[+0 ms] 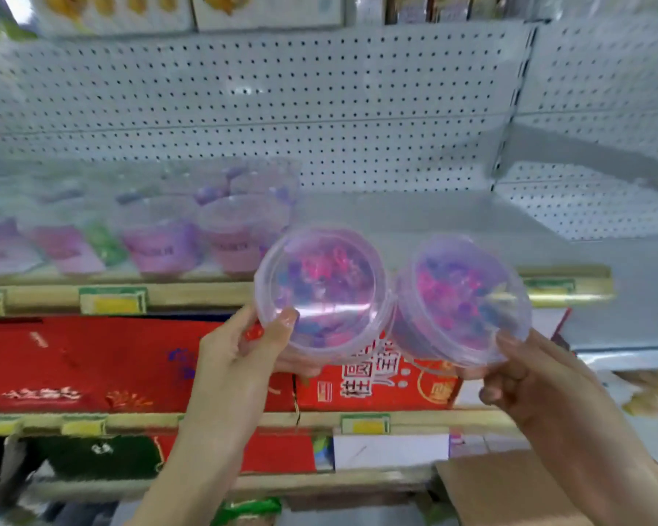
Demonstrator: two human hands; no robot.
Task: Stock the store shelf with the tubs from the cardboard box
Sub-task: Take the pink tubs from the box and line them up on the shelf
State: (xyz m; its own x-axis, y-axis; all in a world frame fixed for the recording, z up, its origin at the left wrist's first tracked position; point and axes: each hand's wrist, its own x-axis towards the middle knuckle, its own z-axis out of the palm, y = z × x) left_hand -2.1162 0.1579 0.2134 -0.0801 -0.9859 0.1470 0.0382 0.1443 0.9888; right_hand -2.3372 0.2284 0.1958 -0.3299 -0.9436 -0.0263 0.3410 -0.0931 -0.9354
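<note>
My left hand (240, 347) grips a clear round tub (321, 290) full of pink and purple bits, thumb on its lid. My right hand (525, 377) holds a second tub (460, 298) of the same kind, tilted toward me. Both tubs touch side by side in front of the grey shelf (434, 218). Several more tubs (240, 229) with pink labels stand on the shelf's left part. A flap of the cardboard box (509, 491) shows at the bottom right.
A perforated white back panel (320, 100) rises behind the shelf. Red packages (92, 366) fill the shelf below. Yellow price tags (113, 301) line the shelf edges. A shelf bracket (585, 157) juts out at the right.
</note>
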